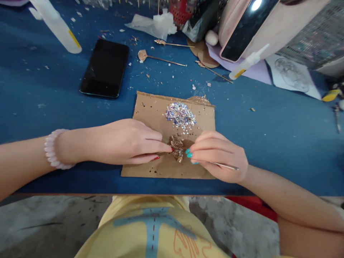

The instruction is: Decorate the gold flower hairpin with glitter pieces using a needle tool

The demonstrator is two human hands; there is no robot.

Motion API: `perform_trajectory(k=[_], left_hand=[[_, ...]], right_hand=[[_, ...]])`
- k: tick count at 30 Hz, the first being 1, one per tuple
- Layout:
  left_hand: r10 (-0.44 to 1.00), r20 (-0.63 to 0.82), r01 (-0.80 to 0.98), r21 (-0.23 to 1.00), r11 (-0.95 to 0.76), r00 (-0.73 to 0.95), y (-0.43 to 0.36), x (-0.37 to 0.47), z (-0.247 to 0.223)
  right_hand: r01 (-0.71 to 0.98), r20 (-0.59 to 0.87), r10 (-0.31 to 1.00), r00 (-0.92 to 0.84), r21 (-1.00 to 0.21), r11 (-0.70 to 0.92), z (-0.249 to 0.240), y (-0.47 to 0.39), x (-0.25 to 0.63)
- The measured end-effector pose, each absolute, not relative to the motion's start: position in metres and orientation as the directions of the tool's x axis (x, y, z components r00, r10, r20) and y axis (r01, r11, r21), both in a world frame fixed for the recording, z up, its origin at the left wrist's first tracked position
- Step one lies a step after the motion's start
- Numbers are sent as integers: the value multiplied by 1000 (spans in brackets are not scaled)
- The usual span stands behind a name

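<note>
A small gold-coloured ornament (176, 143), set with sparkling bits at its lower part, lies on a piece of brown cardboard (150, 114). My left hand (129, 141) reaches in from the left, its forefinger touching the ornament's left edge; its thumb is hidden beneath. On the other side my right hand (219, 156) holds a thin metallic stick (225, 166) like a pen, its fingertips just right of the ornament. The working end of the stick is hidden by the fingers. Just beyond the ornament sits a pile of shiny iridescent sequin-like pieces (180, 115).
A black phone (106, 68) lies at the back left near a white glue bottle (60, 30). Gold hairpin-like sticks (163, 60) lie behind the cardboard. A second small bottle (247, 64) and a phone leaning on a pink object (248, 27) stand back right. Scraps dot the blue table (282, 136).
</note>
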State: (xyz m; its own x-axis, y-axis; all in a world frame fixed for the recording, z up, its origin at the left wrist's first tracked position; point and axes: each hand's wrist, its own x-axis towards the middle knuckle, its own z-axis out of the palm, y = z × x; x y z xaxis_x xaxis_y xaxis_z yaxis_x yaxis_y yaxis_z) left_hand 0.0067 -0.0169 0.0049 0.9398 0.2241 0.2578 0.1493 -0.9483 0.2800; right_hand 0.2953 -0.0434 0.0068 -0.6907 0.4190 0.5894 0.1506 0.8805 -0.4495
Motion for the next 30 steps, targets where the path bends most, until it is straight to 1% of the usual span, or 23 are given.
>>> perform_trajectory(k=[3,12,21,27,30], left_hand=[[222,259,147,279,-949,940,-17,7,5],[232,258,154,291,-944,938,-17,7,5],[240,237,168,288,-943,941,-16,6,5],[244,255,164,296,-941,936,-17,6,4],[268,245,182,324,-929,932,-18,6,4]], right_hand=[[143,596,395,-699,-424,894,8,-43,296],[167,615,392,-684,-391,905,9,-42,295],[152,610,394,-688,-409,900,8,-41,294],[158,619,435,-654,-451,878,7,-41,293],[175,609,443,-658,-448,877,7,-40,292]])
